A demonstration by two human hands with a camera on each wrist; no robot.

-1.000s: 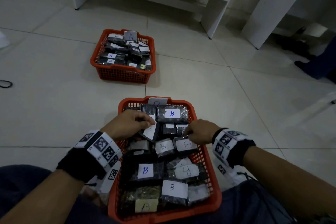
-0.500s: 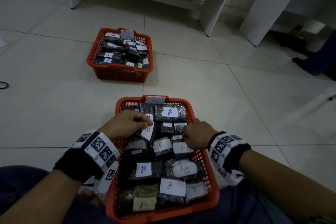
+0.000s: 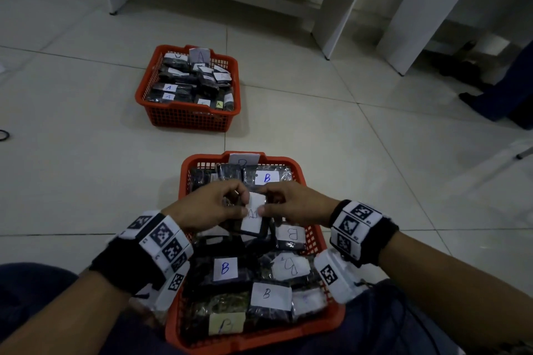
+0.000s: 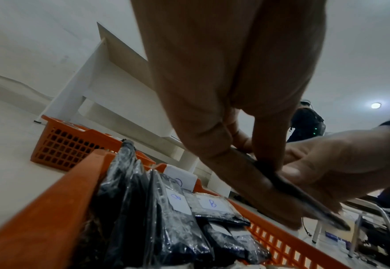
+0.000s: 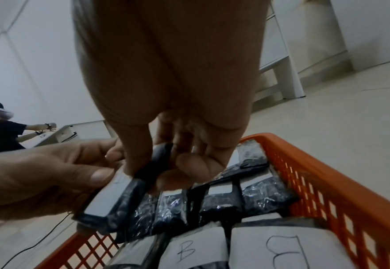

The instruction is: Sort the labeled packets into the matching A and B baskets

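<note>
Both of my hands hold one dark packet with a white label above the middle of the near orange basket. My left hand pinches its left side, thumb on the label. My right hand pinches its right edge. The label's letter is partly covered and unclear. In the left wrist view the packet shows edge-on between my left hand and right hand. The right wrist view shows the packet, my right hand and left hand. Several B packets fill the near basket.
The far orange basket holds several A packets on the tiled floor. White furniture legs stand behind it. A person's dark leg and shoe are at the right. A cable lies at the left edge.
My left hand has lifted the packet higher over the near basket. My right hand has left the packets on the right side and now pinches the same packet.
</note>
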